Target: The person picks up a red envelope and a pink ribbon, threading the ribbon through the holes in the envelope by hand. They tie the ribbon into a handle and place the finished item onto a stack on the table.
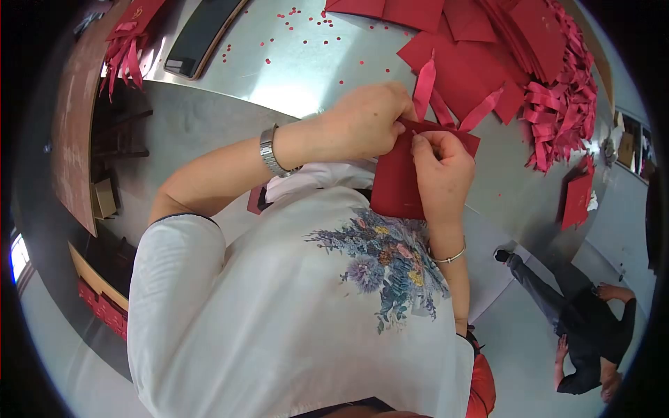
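Note:
Both hands work at the top edge of a red paper bag (391,187), held against my chest above the metal table (306,76). My left hand (369,122), with a metal watch on the wrist, pinches the bag's upper rim. On the other side my right hand (442,171), with a thin bracelet, grips the same rim next to it. Red ribbon ends (425,87) stick up from the bag just behind my fingers.
A stack of flat red bags (529,35) and a heap of red ribbons (564,104) lie at the table's far right. Small red paper dots (300,31) are scattered on the table. A dark flat panel (202,31) lies far left. Another person (585,313) is on the floor lower right.

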The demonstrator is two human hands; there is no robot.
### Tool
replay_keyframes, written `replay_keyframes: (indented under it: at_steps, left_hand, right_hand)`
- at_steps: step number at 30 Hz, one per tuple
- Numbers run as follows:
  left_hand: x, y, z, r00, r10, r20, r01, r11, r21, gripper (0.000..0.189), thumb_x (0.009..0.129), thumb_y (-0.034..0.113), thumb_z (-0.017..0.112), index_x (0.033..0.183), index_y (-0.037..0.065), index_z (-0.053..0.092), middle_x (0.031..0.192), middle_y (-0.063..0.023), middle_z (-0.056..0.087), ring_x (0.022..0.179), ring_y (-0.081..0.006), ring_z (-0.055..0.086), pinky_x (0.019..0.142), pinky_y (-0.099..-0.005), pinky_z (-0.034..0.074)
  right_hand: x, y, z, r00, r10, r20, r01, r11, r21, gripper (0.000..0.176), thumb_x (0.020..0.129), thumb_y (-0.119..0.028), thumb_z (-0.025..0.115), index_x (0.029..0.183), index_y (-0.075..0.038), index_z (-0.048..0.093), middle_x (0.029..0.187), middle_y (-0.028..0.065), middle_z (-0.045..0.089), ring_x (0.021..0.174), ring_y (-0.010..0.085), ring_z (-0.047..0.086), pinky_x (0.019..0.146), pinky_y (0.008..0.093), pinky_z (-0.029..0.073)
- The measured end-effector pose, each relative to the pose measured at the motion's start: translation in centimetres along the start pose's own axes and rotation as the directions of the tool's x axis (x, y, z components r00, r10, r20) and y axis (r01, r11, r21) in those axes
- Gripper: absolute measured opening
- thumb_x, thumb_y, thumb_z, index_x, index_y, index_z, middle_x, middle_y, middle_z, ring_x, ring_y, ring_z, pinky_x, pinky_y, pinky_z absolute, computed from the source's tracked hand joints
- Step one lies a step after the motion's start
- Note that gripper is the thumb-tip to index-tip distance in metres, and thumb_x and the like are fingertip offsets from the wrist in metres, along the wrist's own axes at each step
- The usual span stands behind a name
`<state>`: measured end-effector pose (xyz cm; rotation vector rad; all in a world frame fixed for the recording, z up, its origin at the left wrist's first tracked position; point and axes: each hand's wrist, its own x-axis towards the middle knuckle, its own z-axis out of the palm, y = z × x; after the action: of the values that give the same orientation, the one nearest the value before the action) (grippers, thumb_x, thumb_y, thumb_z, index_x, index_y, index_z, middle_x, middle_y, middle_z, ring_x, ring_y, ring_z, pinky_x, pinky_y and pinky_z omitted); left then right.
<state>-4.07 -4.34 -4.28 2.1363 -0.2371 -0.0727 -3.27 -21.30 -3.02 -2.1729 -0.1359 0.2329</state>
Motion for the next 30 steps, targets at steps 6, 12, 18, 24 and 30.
replay_keyframes:
  at_steps: [6, 12, 18, 24, 30]
  left_hand:
    - [-0.1, -0.1, 0.2, 0.998, 0.059, 0.013, -0.060, 0.993, 0.098, 0.015, 0.077, 0.002, 0.062, 0.091, -0.001, 0.062, 0.094, -0.0130, 0.057, 0.088, -0.0312, 0.059, 0.076, -0.0375, 0.051]
    - [-0.3, 0.5, 0.3, 1.000, 0.014, 0.017, -0.018, 0.976, 0.215, 0.012, 0.077, 0.002, 0.061, 0.088, 0.000, 0.062, 0.095, -0.0125, 0.057, 0.089, -0.0314, 0.058, 0.074, -0.0386, 0.050]
    - [-0.6, 0.2, 1.0, 0.989, 0.132, -0.074, -0.117, 0.979, 0.169, 0.014, 0.072, -0.002, 0.061, 0.087, -0.001, 0.059, 0.094, -0.0150, 0.055, 0.088, -0.0343, 0.056, 0.073, -0.0397, 0.049]
    - [-0.5, 0.3, 0.9, 0.988, 0.149, -0.032, -0.143, 0.980, 0.138, 0.017, 0.070, -0.007, 0.059, 0.086, -0.002, 0.058, 0.092, -0.0172, 0.055, 0.086, -0.0360, 0.055, 0.073, -0.0400, 0.049]
    - [-0.5, 0.0, 0.6, 0.988, 0.149, -0.051, -0.147, 0.989, 0.025, 0.015, 0.068, -0.005, 0.058, 0.082, -0.004, 0.058, 0.094, -0.0191, 0.056, 0.089, -0.0363, 0.056, 0.078, -0.0424, 0.049]
  right_hand:
    - [0.1, 0.1, 0.0, 0.999, 0.033, 0.028, -0.032, 0.999, -0.029, 0.013, 0.084, -0.008, 0.066, 0.085, 0.004, 0.066, 0.071, 0.0041, 0.066, 0.064, 0.0075, 0.057, 0.059, 0.0235, 0.046]
    - [-0.1, -0.4, 0.5, 0.998, -0.048, -0.043, 0.043, 0.994, -0.096, 0.011, 0.079, -0.012, 0.068, 0.082, -0.001, 0.067, 0.070, 0.0141, 0.066, 0.062, 0.0246, 0.066, 0.060, 0.0338, 0.050]
    - [0.0, -1.0, 0.8, 0.897, -0.437, 0.067, 0.399, 0.733, -0.551, 0.014, 0.081, -0.013, 0.062, 0.074, -0.001, 0.059, 0.065, 0.0144, 0.062, 0.061, 0.0324, 0.062, 0.057, 0.0419, 0.049]
    - [1.5, -0.7, -0.2, 0.992, 0.042, 0.115, -0.042, 0.999, -0.001, 0.014, 0.080, -0.012, 0.065, 0.079, 0.001, 0.065, 0.070, 0.0160, 0.066, 0.059, 0.0300, 0.063, 0.056, 0.0376, 0.049]
    - [0.5, -0.9, 0.7, 0.998, -0.063, -0.012, 0.061, 0.992, -0.106, 0.020, 0.080, -0.011, 0.069, 0.093, 0.000, 0.060, 0.074, 0.0141, 0.067, 0.068, 0.0298, 0.066, 0.061, 0.0378, 0.050]
